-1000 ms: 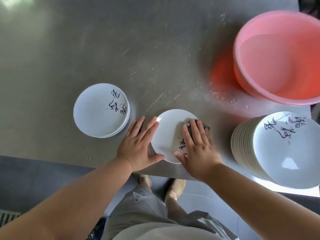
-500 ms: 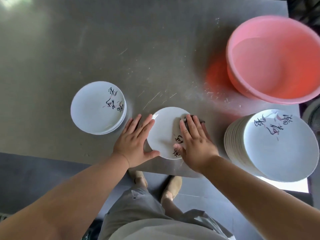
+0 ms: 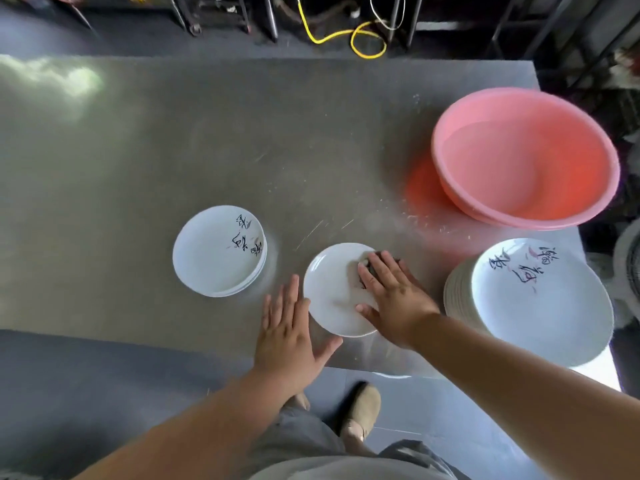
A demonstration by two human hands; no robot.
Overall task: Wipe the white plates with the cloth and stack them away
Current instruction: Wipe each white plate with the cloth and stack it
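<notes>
The plate in work point(image 3: 332, 292) lies flat on the table point(image 3: 173, 150), between the two hands and touched by both. It is round, so it has no long axis to align.

The cloth point(image 3: 364, 262) sits on the far-right part of the plate, under the fingertips of the right hand point(image 3: 391, 296). That hand lies flat, fingers straight and slightly spread, pressing the cloth down. Its thumb rests on the plate surface. The bare part of the plate lies on its thumb side.

The left hand point(image 3: 287, 327) rests flat on the table, fingers straight and close together. The plate lies on its thumb side, and the thumb, spread outward, reaches to the near rim of the plate. Judged function: a stop against sliding during wiping.

The short stack point(image 3: 214, 254) stands beyond the left fingertips, toward the little-finger side, near but apart from the plate. It is probably the destination for wiped plates. The left hand is the nearer one to it, so the transfer would run away from the right hand.

The tall stack point(image 3: 540, 306) stands on the little-finger side of the right hand. The pink basin point(image 3: 519, 161) lies well beyond the right fingertips.
</notes>
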